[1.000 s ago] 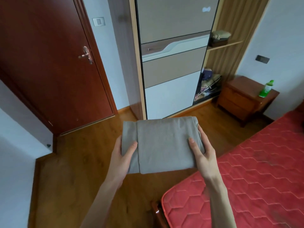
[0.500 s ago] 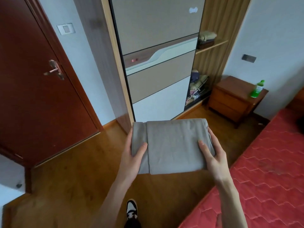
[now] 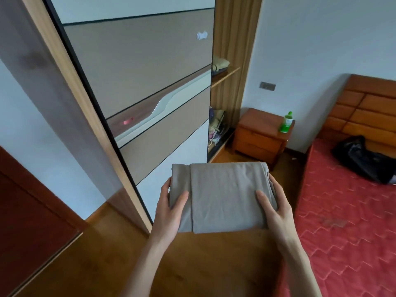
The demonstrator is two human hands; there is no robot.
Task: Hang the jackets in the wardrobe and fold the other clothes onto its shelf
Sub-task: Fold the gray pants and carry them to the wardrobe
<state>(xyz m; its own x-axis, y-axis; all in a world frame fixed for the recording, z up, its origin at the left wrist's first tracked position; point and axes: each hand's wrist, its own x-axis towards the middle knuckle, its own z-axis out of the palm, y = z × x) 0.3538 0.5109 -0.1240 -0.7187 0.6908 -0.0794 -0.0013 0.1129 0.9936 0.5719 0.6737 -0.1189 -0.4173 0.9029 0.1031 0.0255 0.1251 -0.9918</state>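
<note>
Folded grey cotton garment [image 3: 222, 196] held level at waist height, long axis left-right. Left hand [image 3: 169, 211] and right hand [image 3: 276, 211] clamp its ends, thumbs on top. Open wooden wardrobe shelf [image 3: 225, 76] lies ahead, up-right, nearer right hand.

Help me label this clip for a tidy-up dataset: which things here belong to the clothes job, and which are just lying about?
Part of the job:
folded grey garment, gripped by left hand and right hand
wardrobe
wardrobe shelf with folded clothes on it
dark garment on the bed, perhaps a jacket

Just lying about:
green bottle
bedside cabinet
</note>
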